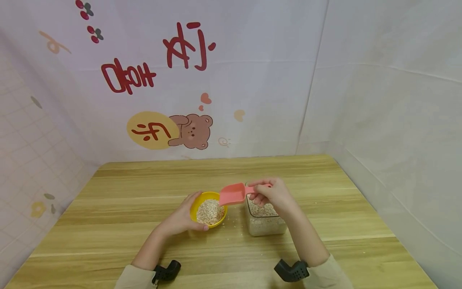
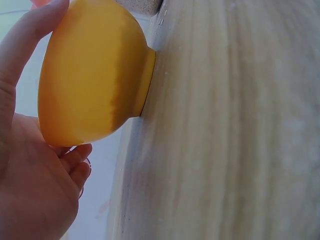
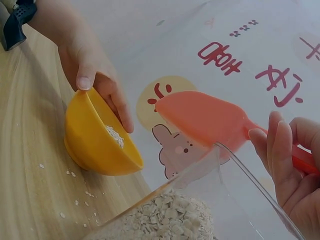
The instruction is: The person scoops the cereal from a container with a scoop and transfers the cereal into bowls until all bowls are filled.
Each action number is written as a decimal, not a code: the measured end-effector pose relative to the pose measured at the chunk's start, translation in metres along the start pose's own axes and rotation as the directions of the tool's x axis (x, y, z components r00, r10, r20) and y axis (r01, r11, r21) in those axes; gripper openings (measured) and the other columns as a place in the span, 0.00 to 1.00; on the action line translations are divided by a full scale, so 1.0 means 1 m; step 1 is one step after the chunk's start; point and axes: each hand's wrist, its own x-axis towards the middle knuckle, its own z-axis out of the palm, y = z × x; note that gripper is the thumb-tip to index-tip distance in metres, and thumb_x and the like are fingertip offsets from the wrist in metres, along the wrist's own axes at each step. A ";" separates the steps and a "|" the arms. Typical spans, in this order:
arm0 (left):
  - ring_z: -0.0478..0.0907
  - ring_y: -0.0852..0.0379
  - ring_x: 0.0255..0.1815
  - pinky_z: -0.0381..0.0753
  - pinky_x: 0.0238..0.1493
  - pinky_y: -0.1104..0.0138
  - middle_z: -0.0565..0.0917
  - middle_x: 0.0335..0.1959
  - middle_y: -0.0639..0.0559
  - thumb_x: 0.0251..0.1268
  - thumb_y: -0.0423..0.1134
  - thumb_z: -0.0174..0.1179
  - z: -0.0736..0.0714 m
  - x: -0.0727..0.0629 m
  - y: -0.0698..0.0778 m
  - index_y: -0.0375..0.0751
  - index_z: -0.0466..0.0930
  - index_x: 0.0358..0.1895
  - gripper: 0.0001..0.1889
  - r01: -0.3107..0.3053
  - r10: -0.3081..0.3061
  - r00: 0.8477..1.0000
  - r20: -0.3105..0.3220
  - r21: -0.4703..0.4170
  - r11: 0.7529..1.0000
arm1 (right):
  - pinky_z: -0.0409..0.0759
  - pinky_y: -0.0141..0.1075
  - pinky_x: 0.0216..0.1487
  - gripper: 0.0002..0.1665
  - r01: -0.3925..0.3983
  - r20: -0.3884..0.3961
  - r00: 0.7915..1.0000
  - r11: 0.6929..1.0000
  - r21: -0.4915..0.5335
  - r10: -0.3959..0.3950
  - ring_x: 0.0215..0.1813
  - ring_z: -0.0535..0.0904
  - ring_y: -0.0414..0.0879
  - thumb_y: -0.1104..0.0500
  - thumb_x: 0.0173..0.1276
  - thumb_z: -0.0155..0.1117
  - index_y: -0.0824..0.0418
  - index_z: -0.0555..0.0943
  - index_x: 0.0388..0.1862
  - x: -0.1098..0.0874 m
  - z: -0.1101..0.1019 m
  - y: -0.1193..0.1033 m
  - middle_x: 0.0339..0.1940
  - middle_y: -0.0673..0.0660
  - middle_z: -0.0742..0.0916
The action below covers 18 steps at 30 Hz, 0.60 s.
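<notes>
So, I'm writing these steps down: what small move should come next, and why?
Probably the right hand should dip the pink scoop into the oat flakes in the clear container: the scoop looks empty, and the flakes in the yellow bowl, held by the left hand, lie below its rim.
</notes>
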 end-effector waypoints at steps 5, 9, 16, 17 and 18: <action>0.49 0.36 0.72 0.53 0.64 0.37 0.51 0.74 0.36 0.34 0.49 0.79 0.000 0.001 0.000 0.37 0.50 0.75 0.61 -0.002 0.002 1.000 0.003 0.003 1.000 | 0.77 0.30 0.21 0.16 -0.006 -0.002 1.000 1.000 0.013 0.006 0.19 0.78 0.41 0.70 0.66 0.54 0.78 0.78 0.50 -0.003 -0.002 0.001 0.23 0.62 0.86; 0.49 0.36 0.72 0.54 0.63 0.36 0.50 0.74 0.36 0.35 0.49 0.79 0.000 0.001 0.000 0.37 0.49 0.75 0.61 -0.006 0.006 1.000 0.007 0.008 1.000 | 0.77 0.30 0.20 0.16 -0.008 -0.005 1.000 0.999 0.031 0.008 0.18 0.78 0.41 0.70 0.66 0.54 0.78 0.78 0.50 -0.004 -0.003 0.002 0.22 0.61 0.85; 0.49 0.37 0.72 0.54 0.64 0.38 0.49 0.75 0.37 0.35 0.50 0.78 -0.001 0.003 0.001 0.36 0.48 0.75 0.62 -0.007 0.007 1.000 0.015 0.007 1.000 | 0.78 0.31 0.20 0.16 -0.015 -0.019 1.000 0.998 0.056 0.016 0.18 0.78 0.41 0.70 0.66 0.54 0.78 0.77 0.51 -0.004 -0.007 0.003 0.22 0.61 0.85; 0.49 0.37 0.72 0.54 0.64 0.38 0.49 0.75 0.37 0.35 0.51 0.78 -0.001 0.003 0.001 0.36 0.48 0.75 0.62 -0.009 0.009 1.000 0.015 0.008 1.000 | 0.78 0.31 0.20 0.17 -0.016 -0.024 1.000 0.998 0.055 0.017 0.18 0.78 0.41 0.70 0.66 0.54 0.78 0.77 0.51 -0.004 -0.008 0.003 0.22 0.61 0.85; 0.49 0.37 0.72 0.54 0.64 0.38 0.49 0.75 0.37 0.35 0.51 0.78 -0.001 0.003 0.001 0.36 0.48 0.75 0.63 -0.010 0.010 1.000 0.014 0.010 1.000 | 0.78 0.31 0.21 0.17 -0.011 -0.025 1.000 0.999 0.049 0.012 0.18 0.78 0.41 0.69 0.66 0.54 0.79 0.77 0.51 -0.005 -0.009 0.003 0.23 0.60 0.86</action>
